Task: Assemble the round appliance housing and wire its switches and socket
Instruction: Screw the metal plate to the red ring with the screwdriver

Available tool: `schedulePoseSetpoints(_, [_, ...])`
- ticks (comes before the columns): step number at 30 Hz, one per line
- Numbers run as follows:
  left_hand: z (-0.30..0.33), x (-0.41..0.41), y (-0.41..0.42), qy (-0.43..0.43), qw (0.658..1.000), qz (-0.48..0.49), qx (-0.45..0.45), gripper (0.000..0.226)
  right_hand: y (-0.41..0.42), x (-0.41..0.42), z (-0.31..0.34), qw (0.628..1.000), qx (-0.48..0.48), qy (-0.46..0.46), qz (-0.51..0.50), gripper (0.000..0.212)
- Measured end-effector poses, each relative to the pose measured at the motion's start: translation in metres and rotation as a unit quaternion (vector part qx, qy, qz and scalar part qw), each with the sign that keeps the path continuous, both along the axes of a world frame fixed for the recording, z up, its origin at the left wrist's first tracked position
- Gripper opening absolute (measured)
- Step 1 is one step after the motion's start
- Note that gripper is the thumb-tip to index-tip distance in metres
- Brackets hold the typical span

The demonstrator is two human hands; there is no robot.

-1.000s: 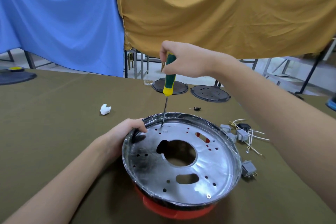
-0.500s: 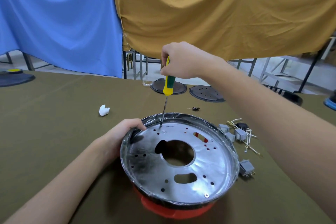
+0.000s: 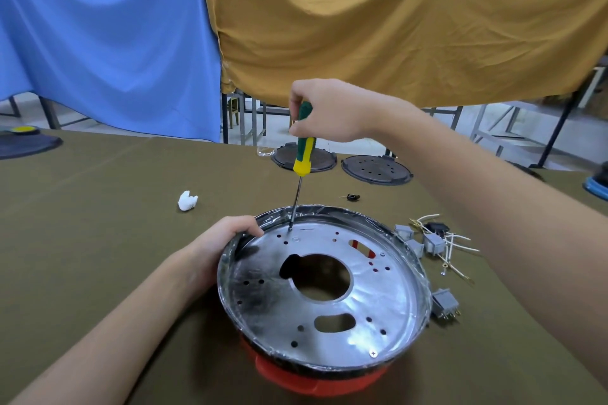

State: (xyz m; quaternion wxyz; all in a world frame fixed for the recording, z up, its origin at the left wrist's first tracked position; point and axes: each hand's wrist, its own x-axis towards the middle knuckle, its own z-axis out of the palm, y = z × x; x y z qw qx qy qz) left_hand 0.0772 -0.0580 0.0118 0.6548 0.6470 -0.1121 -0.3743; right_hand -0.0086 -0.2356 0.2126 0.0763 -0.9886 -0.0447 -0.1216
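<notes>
The round housing (image 3: pixel 388 302), a shiny metal plate with many holes over a red base (image 3: pixel 306 381), lies in front of me on the table. My left hand (image 3: pixel 220 246) grips its far-left rim. My right hand (image 3: pixel 329 112) holds a green and yellow screwdriver (image 3: pixel 304 148) upright, its tip set on the plate near the far rim. One screw (image 3: pixel 373 353) sits in the plate's near edge. Grey switches (image 3: pixel 433 243) with white wires (image 3: pixel 457 240) and a black part lie to the right of the housing; another switch (image 3: pixel 445 304) lies nearer.
The olive table cloth (image 3: pixel 98 240) carries a small white scrap (image 3: pixel 187 200), two dark round plates (image 3: pixel 376 169) at the far edge, a small black piece (image 3: pixel 353 197) and a dark disc (image 3: pixel 26 145) at far left. Blue and mustard cloths hang behind.
My right hand has turned on the screwdriver handle, showing more of the green grip. The tip stays at the same hole, and my left hand keeps its hold on the rim.
</notes>
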Motion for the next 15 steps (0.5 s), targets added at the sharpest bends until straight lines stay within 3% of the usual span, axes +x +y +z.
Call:
schedulePoseSetpoints(4, [0.002,0.0,-0.002,-0.023,1.0,0.019,-0.008,0.009,0.005,0.008,-0.007,0.992,-0.086,-0.072,-0.062,0.035])
schedulePoseSetpoints(7, [0.001,0.0,-0.001,-0.012,1.0,0.01,-0.009,0.021,0.007,0.011,-0.007,0.988,-0.119,-0.056,-0.083,0.039])
schedulePoseSetpoints(11, [0.0,0.0,0.0,-0.011,1.0,0.004,-0.01,0.025,0.0,0.004,0.001,0.998,-0.006,0.063,-0.017,0.022])
schedulePoseSetpoints(13, [0.001,0.0,-0.001,-0.013,1.0,0.007,-0.012,0.026,-0.004,-0.001,0.001,0.997,0.037,0.061,0.019,0.022])
schedulePoseSetpoints(15, [0.0,0.002,-0.001,-0.022,1.0,0.01,-0.008,0.029,-0.008,-0.002,0.002,0.999,0.015,0.027,0.027,0.022])
